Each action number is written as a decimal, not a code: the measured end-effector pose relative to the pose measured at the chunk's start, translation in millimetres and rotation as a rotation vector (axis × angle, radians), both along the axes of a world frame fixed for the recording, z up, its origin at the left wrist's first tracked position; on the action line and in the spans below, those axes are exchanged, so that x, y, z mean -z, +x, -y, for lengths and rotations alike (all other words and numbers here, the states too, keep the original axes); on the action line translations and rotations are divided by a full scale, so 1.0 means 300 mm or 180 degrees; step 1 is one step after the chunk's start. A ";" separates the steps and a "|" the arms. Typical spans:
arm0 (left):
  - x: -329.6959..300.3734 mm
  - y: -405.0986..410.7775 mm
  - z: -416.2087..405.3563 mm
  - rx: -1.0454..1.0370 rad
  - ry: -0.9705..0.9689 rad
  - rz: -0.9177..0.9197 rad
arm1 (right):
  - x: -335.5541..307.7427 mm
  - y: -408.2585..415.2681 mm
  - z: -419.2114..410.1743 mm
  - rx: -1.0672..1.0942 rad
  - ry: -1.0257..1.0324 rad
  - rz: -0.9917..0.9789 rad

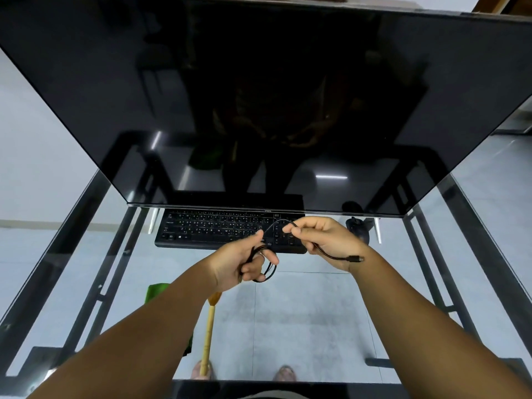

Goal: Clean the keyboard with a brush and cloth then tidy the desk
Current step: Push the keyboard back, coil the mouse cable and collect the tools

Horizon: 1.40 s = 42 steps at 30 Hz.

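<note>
Both hands are up over the glass desk, working a thin black cable. The left hand has its fingers curled round the coils already gathered, and the right hand pinches the free run between thumb and fingers, with the plug end hanging off at its 4 o'clock. This looks like the tidying stage: the keyboard sits at 12 o'clock under the dark monitor, touched by no one. The brush lies at 7 o'clock beside the green cloth, both set down. A mouse rests at 1 o'clock. Next, I'd say, the right hand has to feed the remaining length round the left's bundle, then find a spot for it.
</note>
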<state>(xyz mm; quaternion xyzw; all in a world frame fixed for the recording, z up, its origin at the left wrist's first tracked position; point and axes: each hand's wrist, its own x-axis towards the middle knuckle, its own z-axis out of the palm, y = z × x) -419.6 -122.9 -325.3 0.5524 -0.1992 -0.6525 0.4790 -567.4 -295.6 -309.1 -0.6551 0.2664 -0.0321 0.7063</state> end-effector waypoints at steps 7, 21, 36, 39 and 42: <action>-0.024 0.011 0.005 -0.0545 -0.0118 -0.0680 | 0.037 -0.005 0.019 0.0231 -0.1021 -0.0435; -0.044 0.026 0.038 -0.1729 -0.0541 -0.0932 | 0.128 -0.041 -0.048 0.0462 -0.0169 -0.0524; -0.082 -0.020 0.075 -0.1309 -0.0536 -0.0449 | 0.073 0.010 -0.051 0.1466 0.1238 0.0270; -0.079 -0.016 0.075 -0.1177 -0.0568 -0.0301 | 0.055 0.012 -0.050 0.1295 0.1307 0.0183; -0.071 -0.009 0.071 -0.1133 -0.0628 -0.0100 | 0.047 0.013 -0.047 0.1148 0.1228 0.0164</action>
